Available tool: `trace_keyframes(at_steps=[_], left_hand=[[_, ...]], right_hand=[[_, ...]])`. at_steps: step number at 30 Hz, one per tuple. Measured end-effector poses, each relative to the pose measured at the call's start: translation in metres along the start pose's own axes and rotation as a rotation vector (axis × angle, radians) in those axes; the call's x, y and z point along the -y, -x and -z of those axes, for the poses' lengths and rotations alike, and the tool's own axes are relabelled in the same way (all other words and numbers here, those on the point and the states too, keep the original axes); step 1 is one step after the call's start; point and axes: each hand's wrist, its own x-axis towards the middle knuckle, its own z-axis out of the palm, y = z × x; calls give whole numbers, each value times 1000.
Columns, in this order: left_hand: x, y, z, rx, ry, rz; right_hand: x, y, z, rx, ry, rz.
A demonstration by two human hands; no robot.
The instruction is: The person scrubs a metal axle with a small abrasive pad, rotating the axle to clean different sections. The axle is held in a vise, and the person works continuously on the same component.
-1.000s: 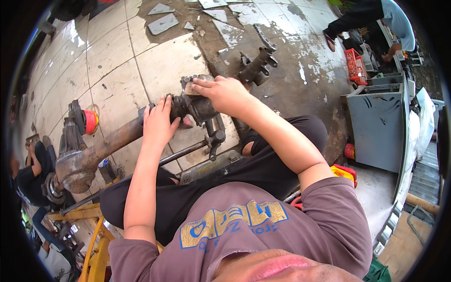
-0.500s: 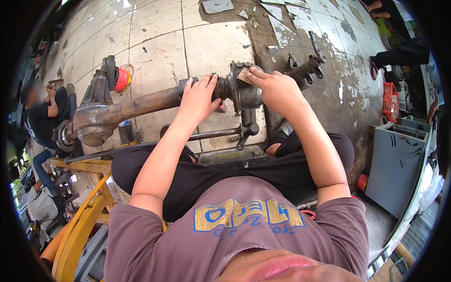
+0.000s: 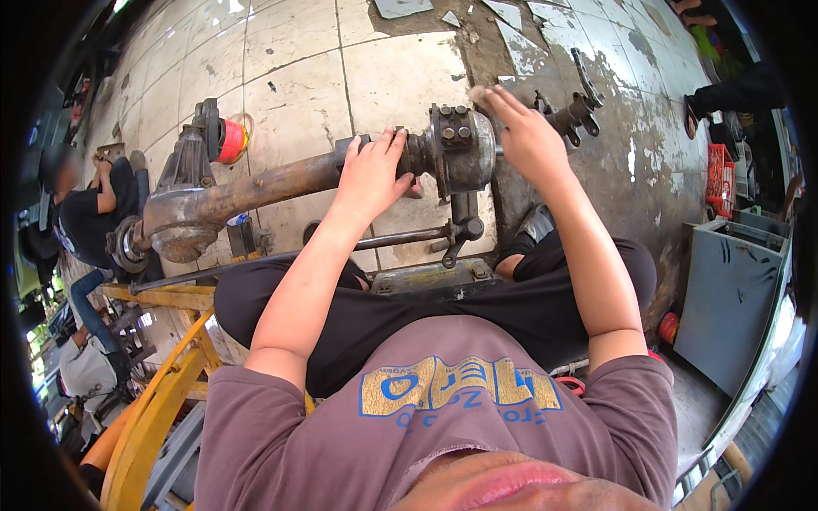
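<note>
A brown, rusty vehicle axle lies across in front of me, its bulged differential housing at the left and a rounded steering knuckle with bolt heads at the right. My left hand lies over the axle beside the knuckle flange, fingers on the far side and thumb on the near side. Just beyond the knuckle, my right hand is raised with a small tan piece of cloth or sandpaper under its fingertips; which it is I cannot tell. A thin steering rod runs along the near side.
A red-and-yellow tin stands behind the differential. Yellow metal frame rises at my left, where another person sits farther off. Broken tiles lie on the far floor. A grey metal cabinet and a red crate stand at right.
My right hand has come off the knuckle, moving right and away with the tan piece, so the knuckle's bolt heads now show. My left hand stays on the axle. The whole view has shifted slightly.
</note>
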Motion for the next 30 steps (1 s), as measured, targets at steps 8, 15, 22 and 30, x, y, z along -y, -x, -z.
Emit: trace_keyframes(at_steps=[8, 15, 22, 30], left_hand=[[0, 0, 2, 17, 14, 3], [1, 1, 1, 1, 24, -3], [1, 0, 1, 3, 17, -2], [1, 0, 2, 3, 10, -12]], right_hand=[[15, -4, -7, 207, -149, -60], [1, -11, -11, 44, -211, -42], [3, -17, -26, 100, -294, -37], [29, -13, -3, 237, 49, 5]])
